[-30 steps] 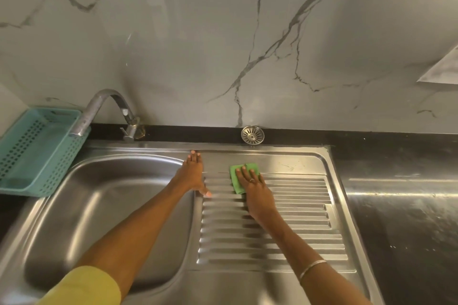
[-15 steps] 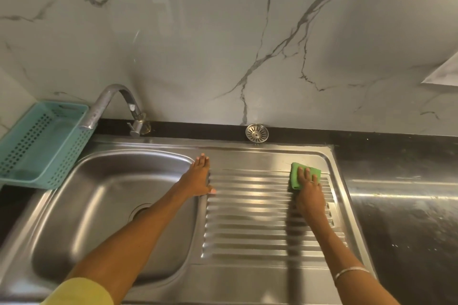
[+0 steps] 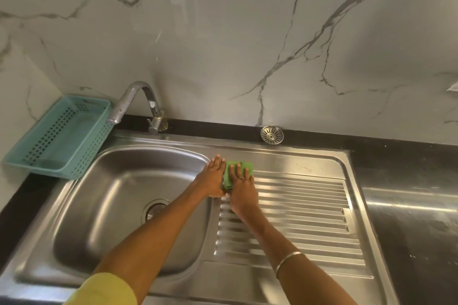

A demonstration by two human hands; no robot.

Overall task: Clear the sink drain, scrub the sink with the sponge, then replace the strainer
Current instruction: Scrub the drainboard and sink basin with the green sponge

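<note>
A green sponge [image 3: 245, 167] lies on the far left corner of the ribbed steel drainboard [image 3: 297, 218], pressed flat under my right hand [image 3: 241, 187]. My left hand [image 3: 213, 177] rests flat on the ridge between the sink basin [image 3: 119, 205] and the drainboard, touching the sponge's left edge. The open drain hole [image 3: 155, 209] shows in the basin floor, partly hidden by my left forearm. The round metal strainer [image 3: 271, 134] sits on the black ledge at the back, against the marble wall.
A curved steel tap [image 3: 138, 101] reaches over the basin's back left. A teal plastic basket [image 3: 59, 136] stands left of the sink. Dark counter [image 3: 416, 205] runs to the right of the drainboard.
My right hand swept the sponge from the drainboard's left side out to its far right, and now has it back at the left, beside my left hand. My left hand stayed put.
</note>
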